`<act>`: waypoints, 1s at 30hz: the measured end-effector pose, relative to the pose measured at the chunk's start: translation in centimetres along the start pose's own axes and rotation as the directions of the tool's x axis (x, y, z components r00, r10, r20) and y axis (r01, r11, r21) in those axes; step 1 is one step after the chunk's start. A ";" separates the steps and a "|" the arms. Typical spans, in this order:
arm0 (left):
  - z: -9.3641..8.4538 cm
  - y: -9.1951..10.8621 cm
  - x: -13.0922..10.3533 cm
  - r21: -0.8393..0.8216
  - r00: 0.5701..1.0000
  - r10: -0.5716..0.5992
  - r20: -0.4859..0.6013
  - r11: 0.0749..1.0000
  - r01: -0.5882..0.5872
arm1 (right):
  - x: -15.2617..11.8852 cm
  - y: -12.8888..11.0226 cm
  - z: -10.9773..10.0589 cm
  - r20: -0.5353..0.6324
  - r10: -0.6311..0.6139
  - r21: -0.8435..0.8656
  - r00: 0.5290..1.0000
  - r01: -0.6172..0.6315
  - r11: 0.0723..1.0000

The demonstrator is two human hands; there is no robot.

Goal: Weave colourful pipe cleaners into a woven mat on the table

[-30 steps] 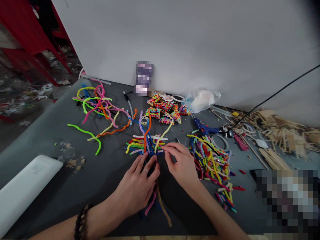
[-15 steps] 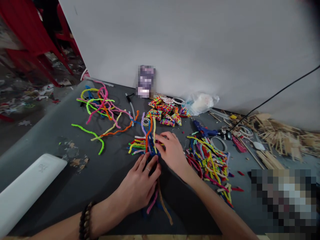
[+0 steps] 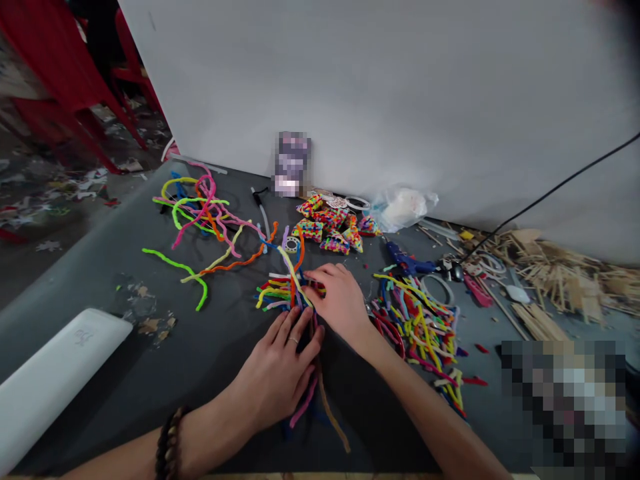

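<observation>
A woven bundle of colourful fuzzy stems [image 3: 280, 291] lies on the dark table, short pieces crossing long ones. My left hand [image 3: 281, 360], with a ring and a beaded bracelet, presses its fingers on the bundle's near part. Pink and brown stem ends [image 3: 331, 413] stick out below it. My right hand [image 3: 340, 303] pinches at the right side of the bundle, thumb and forefinger on the pale yellow stem [image 3: 290, 265], which slants up to the left. Its exact grip is partly hidden. Orange and purple stems stand out beyond the fingers.
Long stems [image 3: 200, 207] lie back left, a white device [image 3: 65, 373] front left. Short stems [image 3: 420, 320] and a blue glue gun [image 3: 407, 260] are at the right. Patterned pieces [image 3: 330, 223], a plastic bag [image 3: 403, 207] and wooden sticks [image 3: 550, 273] lie along the wall.
The pale yellow stem has swung from upright to slanting left across the bundle. My right hand has shifted slightly left; my left hand has hardly moved.
</observation>
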State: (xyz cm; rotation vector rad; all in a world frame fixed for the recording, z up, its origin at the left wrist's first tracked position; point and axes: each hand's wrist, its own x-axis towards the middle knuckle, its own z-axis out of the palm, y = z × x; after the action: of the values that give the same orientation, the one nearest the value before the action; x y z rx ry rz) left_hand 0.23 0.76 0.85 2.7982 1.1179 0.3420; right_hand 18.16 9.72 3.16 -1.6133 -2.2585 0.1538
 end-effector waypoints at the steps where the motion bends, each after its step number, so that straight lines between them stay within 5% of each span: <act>1: 0.1 0.0 0.0 0.003 1.000 -0.003 -0.007 1.000 0.003 | 0.2 0.0 0.0 0.009 -0.006 0.010 1.000 0.006 1.000; 8: 0.4 0.0 0.0 0.015 0.999 -0.035 -0.019 0.999 0.035 | 0.4 -0.4 0.0 -0.033 0.052 0.020 0.998 -0.051 0.998; 13: 0.3 0.2 0.0 0.013 0.998 -0.060 -0.024 0.998 0.060 | -2.0 -0.4 -1.5 -0.059 0.229 0.079 0.972 -0.224 0.971; 16: 0.3 0.2 0.1 0.021 0.997 -0.067 -0.035 0.997 0.068 | -3.2 0.0 -1.9 -0.075 0.185 0.210 0.980 -0.166 0.963; 19: 0.5 0.2 0.0 0.044 0.997 -0.051 -0.053 0.998 0.053 | -3.2 0.4 -1.3 -0.081 0.111 0.128 0.991 -0.100 0.987; 30: 0.5 0.3 0.0 0.117 0.995 -0.026 -0.095 0.992 0.037 | -0.8 1.1 -1.0 0.102 -0.041 0.199 0.994 0.020 0.980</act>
State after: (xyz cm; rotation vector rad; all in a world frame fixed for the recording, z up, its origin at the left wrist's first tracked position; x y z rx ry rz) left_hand 0.54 0.57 0.40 2.8909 1.2398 0.4199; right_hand 19.72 9.27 3.64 -1.4981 -2.2630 0.4517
